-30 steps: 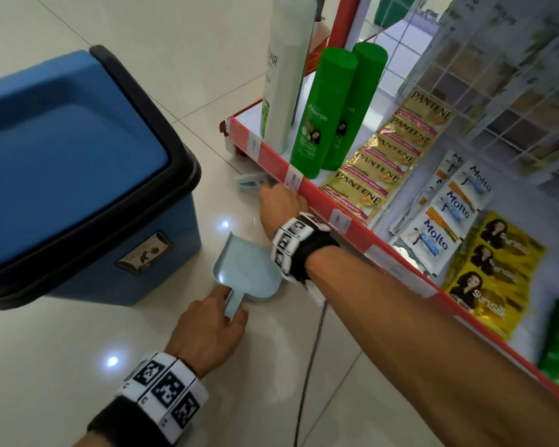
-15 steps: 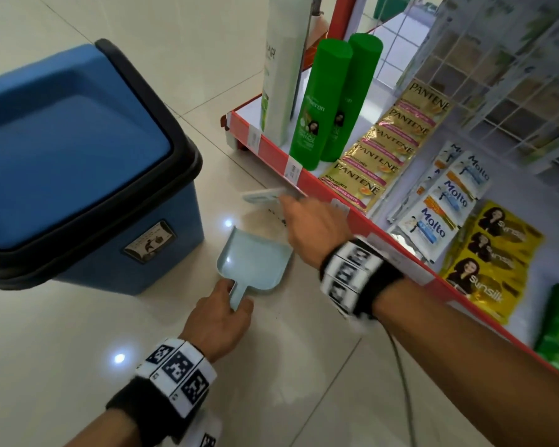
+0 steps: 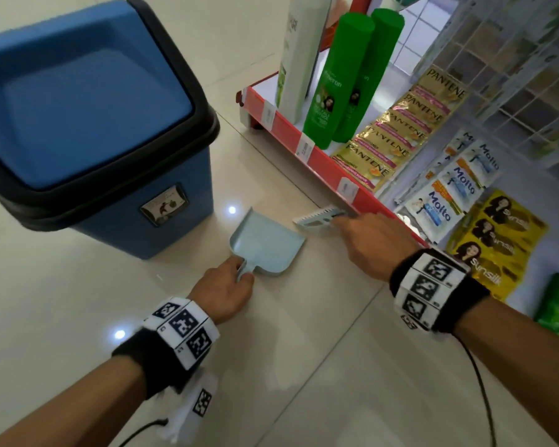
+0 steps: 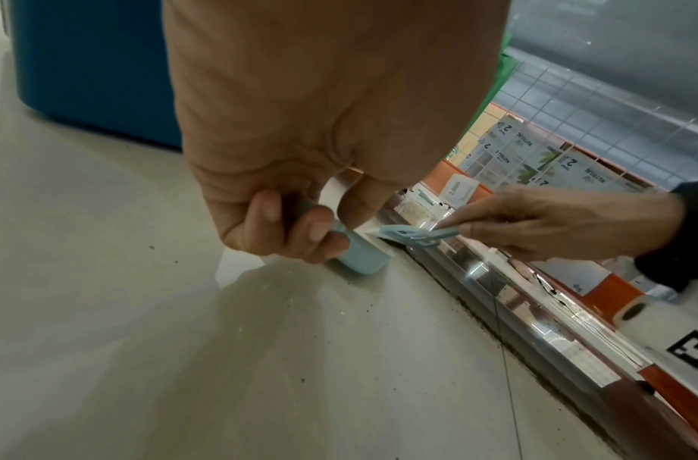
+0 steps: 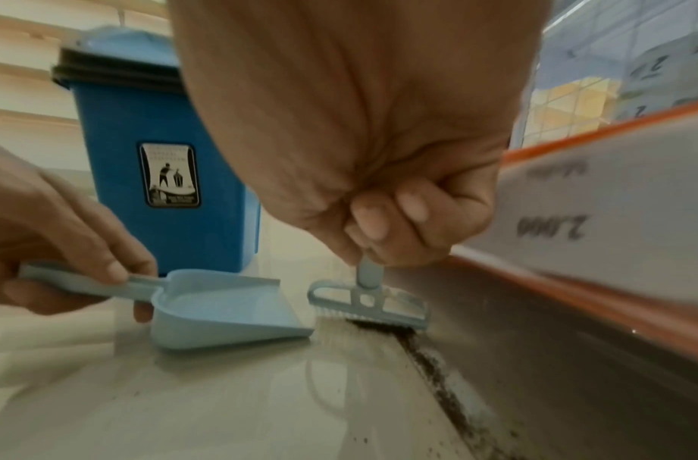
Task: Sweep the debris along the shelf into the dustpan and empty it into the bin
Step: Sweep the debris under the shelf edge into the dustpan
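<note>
On the tiled floor [image 3: 78, 317] beside the bottom shelf [image 3: 323, 158], a pale blue dustpan [image 3: 267, 245] lies flat, its long axis running from the handle near the person toward its open mouth, which points away and to the right at the shelf's foot. The left hand [image 3: 225, 287] has its fingers curled round the dustpan's short handle, thumb on top. The right hand [image 3: 373, 241] pinches the thin stem of a small brush [image 5: 369, 300] between curled fingers; the brush head lies crosswise, its bristles touching the floor just beside the dustpan's front lip. A dark line of debris [image 5: 437, 370] runs along the seam where the floor meets the shelf base, reaching from the brush back toward the wrist camera. A blue bin [image 3: 88, 124] with a black rim and closed lid stands upright just beyond the dustpan, to the left. On the shelf stand green bottles [image 3: 336, 82], with strips of sachets [image 3: 397, 130] hanging from the wire rack behind.
</note>
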The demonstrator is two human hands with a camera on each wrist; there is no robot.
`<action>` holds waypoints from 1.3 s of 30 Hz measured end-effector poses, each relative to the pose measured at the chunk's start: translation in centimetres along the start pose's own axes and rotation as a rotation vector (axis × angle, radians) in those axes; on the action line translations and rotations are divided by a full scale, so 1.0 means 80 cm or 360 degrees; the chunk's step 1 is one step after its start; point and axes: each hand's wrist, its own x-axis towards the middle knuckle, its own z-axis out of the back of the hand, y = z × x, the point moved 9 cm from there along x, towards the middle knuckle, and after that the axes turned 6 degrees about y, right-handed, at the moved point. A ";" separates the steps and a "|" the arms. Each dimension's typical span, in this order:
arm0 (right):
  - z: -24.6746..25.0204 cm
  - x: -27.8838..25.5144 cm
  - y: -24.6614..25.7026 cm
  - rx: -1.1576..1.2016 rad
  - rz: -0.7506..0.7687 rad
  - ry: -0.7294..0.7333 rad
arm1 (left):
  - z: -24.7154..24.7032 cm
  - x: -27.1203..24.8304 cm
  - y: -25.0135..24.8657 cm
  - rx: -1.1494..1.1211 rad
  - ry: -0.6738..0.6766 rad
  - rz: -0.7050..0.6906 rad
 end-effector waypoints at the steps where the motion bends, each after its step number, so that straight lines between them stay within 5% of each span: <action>1: 0.005 -0.003 -0.004 0.0020 -0.0008 -0.0024 | -0.001 0.001 -0.003 0.0012 0.0006 -0.0022; 6: 0.041 0.034 0.017 0.0122 -0.0006 -0.0295 | -0.010 0.006 -0.015 0.0024 0.0033 -0.0050; 11: 0.029 0.071 0.034 0.0050 -0.0223 -0.0190 | -0.015 0.006 -0.018 0.0075 0.0042 -0.0014; 19: -0.015 -0.019 0.005 0.0009 -0.0234 0.0041 | -0.007 0.001 -0.018 0.0124 -0.0005 -0.0039; 28: 0.050 0.018 0.035 0.0119 -0.0072 -0.0343 | -0.008 -0.006 -0.018 0.0151 -0.0023 -0.0052; 32: 0.024 0.028 0.030 0.0140 -0.0104 -0.0167 | -0.010 -0.010 -0.017 0.0143 0.0002 -0.0008; 39: -0.022 -0.072 -0.027 0.0105 -0.0073 -0.0022 | -0.011 -0.012 -0.011 0.0115 0.0019 -0.0013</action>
